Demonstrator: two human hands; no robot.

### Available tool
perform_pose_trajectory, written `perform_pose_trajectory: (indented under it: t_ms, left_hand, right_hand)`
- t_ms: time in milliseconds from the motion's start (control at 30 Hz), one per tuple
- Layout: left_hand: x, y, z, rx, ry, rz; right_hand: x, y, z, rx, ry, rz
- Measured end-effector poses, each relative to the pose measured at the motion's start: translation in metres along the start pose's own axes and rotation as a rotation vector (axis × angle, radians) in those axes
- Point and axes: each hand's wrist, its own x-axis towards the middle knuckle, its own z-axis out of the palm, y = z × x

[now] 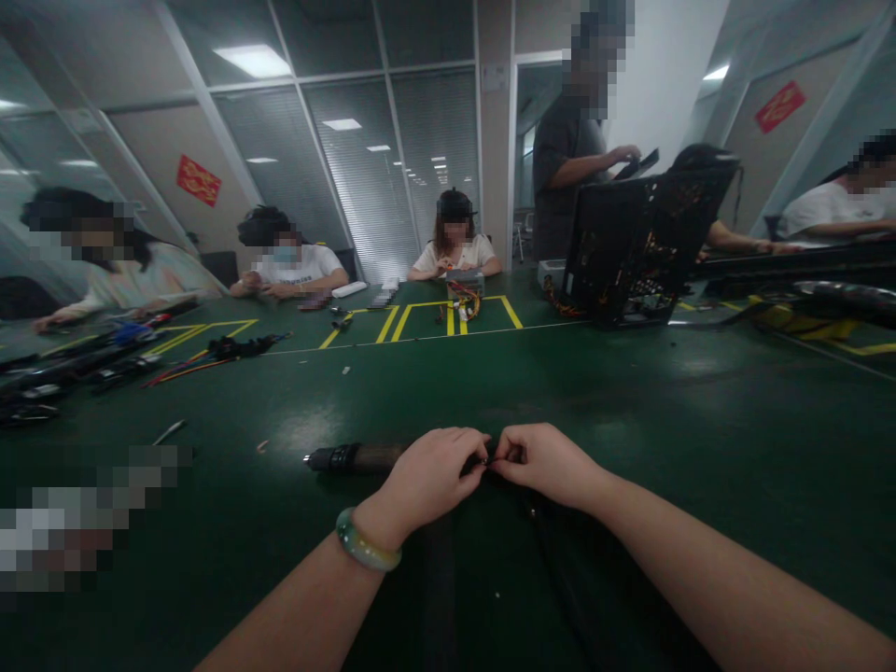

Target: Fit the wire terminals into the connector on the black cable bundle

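A dark electric screwdriver point(374, 458) lies crosswise on the green table, its metal tip pointing left. My left hand point(434, 471), with a green bangle at the wrist, covers the tool's rear part; its thumb and fingers are pinched together. Right beside it, my right hand point(539, 457) is closed too, thumb against forefinger. The two sets of fingertips meet around a tiny dark piece with a shiny spot, too small and hidden to name. From near the right hand a black cable point(553, 551) runs down toward me.
Cables and dark parts point(91, 359) lie at the left, with a thin metal rod point(170, 431) nearer. A black computer case point(640, 247) stands at the back right. Several people sit around the table; one person point(574, 159) stands behind the case. A power supply point(466, 280) sits far ahead.
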Motion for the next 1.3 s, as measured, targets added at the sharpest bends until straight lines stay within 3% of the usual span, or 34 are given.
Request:
perform_pose_trajectory:
  t_ms: [233, 533, 767, 1033, 1300]
  left_hand:
    - [0.002, -0.002, 0.003, -0.011, 0.005, 0.021]
    - [0.001, -0.002, 0.004, -0.022, 0.046, -0.056]
    - [0.003, 0.001, 0.002, 0.011, 0.021, 0.016]
    - [0.003, 0.003, -0.001, 0.012, 0.010, 0.017]
    - [0.004, 0.000, 0.002, 0.037, 0.007, 0.014]
  right_hand:
    - [0.002, 0.004, 0.002, -0.036, 0.036, -0.006]
    - [0.002, 0.000, 0.001, -0.023, 0.031, 0.026]
    - [0.001, -0.004, 0.000, -0.013, 0.015, 0.023]
    - [0.001, -0.013, 0.002, -0.161, 0.078, 0.009]
    - [0.000, -0.008, 0.002, -0.128, 0.009, 0.122]
